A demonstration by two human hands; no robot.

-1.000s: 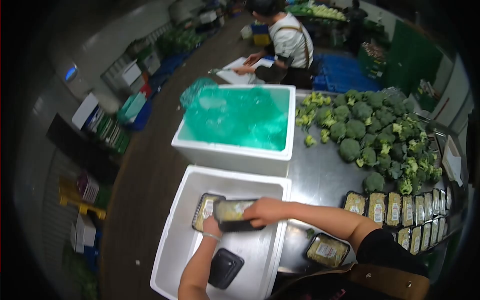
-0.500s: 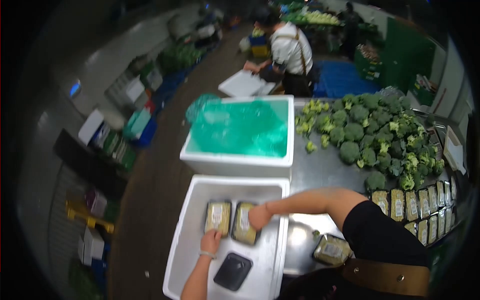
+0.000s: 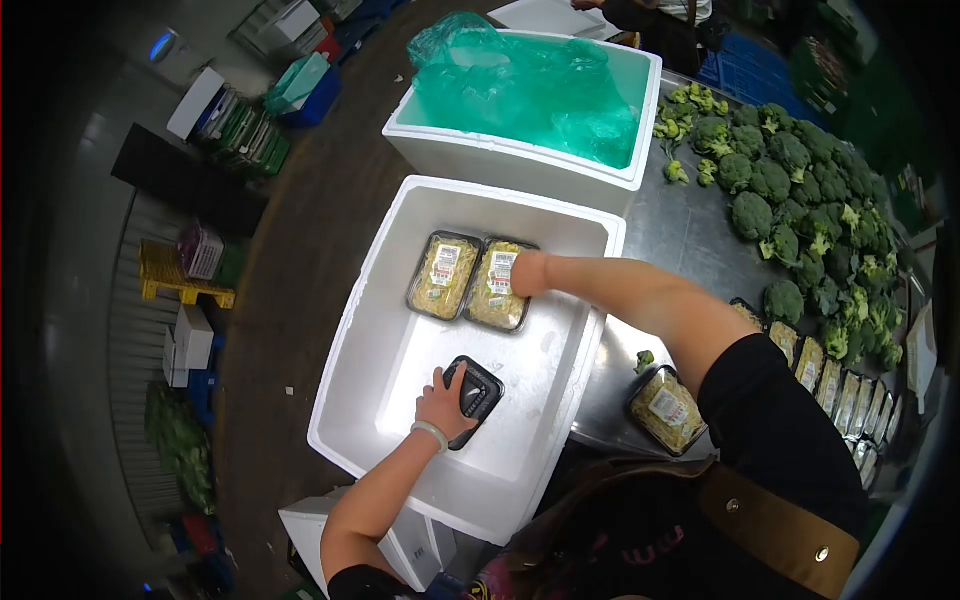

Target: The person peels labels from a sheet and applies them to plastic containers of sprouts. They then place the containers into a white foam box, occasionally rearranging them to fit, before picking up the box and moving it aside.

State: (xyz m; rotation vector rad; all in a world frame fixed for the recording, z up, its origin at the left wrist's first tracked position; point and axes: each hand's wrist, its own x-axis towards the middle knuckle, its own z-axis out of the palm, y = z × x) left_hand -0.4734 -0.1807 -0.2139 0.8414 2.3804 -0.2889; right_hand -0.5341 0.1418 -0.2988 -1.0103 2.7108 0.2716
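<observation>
Left hand: the left hand (image 3: 443,402) lies palm down on a black tray (image 3: 473,398), fingers curled over its near-left edge and closed on it; a pale band sits on the wrist.
Black tray: upside down on the floor of the white foam box (image 3: 370,380), in its near half, jutting right of the fingers.
Loose pack: one wrapped sprout pack (image 3: 668,410) sits on the steel table (image 3: 680,230) right of the box, near the person's body.
Right hand: the right hand (image 3: 527,273) reaches across the box; its fingers press on the right edge of the right sprout pack (image 3: 497,285); grip cannot be told.
Left sprout pack: the left sprout pack (image 3: 444,275) touches its neighbour, both flat in the box's far half.
Right side: a row of packs (image 3: 850,405) and a broccoli heap (image 3: 800,200).
Far: a foam box lined with a green bag (image 3: 530,90).
</observation>
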